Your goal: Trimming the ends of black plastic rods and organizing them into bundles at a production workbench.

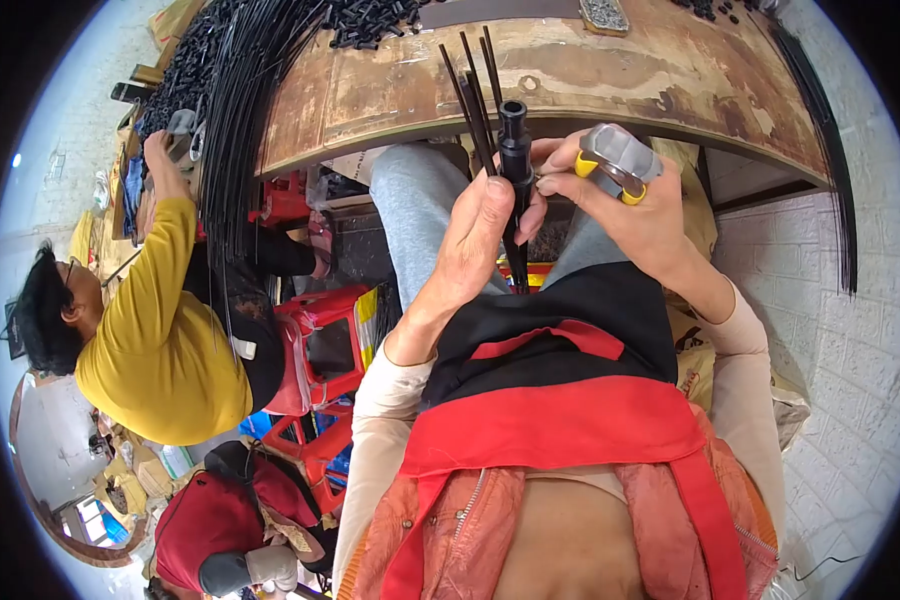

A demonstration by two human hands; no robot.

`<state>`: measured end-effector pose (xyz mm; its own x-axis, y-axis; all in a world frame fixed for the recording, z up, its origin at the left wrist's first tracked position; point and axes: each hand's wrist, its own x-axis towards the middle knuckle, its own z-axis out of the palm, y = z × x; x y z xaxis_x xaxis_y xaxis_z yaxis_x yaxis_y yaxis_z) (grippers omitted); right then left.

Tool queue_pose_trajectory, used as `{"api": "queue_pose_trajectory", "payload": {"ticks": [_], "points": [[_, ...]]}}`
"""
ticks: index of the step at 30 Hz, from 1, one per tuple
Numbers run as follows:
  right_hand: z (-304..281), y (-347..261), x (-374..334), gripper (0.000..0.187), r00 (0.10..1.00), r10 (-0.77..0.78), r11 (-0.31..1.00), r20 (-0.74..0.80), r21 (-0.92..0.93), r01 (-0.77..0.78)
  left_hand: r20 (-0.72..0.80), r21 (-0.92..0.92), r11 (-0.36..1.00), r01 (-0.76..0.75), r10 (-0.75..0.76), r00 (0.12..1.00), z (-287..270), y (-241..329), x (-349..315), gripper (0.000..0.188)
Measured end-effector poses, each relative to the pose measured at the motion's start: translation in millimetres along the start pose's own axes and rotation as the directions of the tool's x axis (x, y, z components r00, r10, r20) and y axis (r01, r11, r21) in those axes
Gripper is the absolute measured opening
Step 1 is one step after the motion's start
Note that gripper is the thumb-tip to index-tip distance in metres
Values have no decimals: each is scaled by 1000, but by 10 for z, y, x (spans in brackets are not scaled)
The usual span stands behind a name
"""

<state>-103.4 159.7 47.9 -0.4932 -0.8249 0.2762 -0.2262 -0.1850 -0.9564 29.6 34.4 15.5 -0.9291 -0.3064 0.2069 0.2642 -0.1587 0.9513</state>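
My left hand (475, 228) is closed around a bundle of thin black rods (472, 100) and a stepped black tube (514, 140), at lap height just in front of the table edge. The rods point up and away, and their lower ends show below my fingers. In my right hand (640, 215) sits a plier-like tool (620, 152) with grey and yellow parts. My right fingertips meet at the side of the black tube; whether they pinch something small there I cannot make out.
The worn wooden table (610, 85) lies ahead, with short black tubes (365, 22) and a small tray of grey bits (604, 14) at its back. Long black rods (245, 130) hang over its left side. At left a person in yellow (165, 350) works beside red stools (320, 340).
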Motion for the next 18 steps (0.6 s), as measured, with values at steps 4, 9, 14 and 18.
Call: {"api": "queue_pose_trajectory", "payload": {"ticks": [4,9,14,18], "points": [[18,-11,9,10,1000,-2,999,27,-54,4,3,-7,1000,-19,19,1000,-11,7,-13,66],[33,-2,-5,13,1000,-10,1000,4,18,10,-1,7,1000,-14,14,1000,-6,5,3,65],[0,-20,6,14,1000,-1,1000,-5,-21,1,-27,32,999,-10,11,1000,36,13,24,66],[-65,-12,135,23,993,-43,991,110,-122,56,37,-61,998,19,-17,999,-30,20,26,70]]}}
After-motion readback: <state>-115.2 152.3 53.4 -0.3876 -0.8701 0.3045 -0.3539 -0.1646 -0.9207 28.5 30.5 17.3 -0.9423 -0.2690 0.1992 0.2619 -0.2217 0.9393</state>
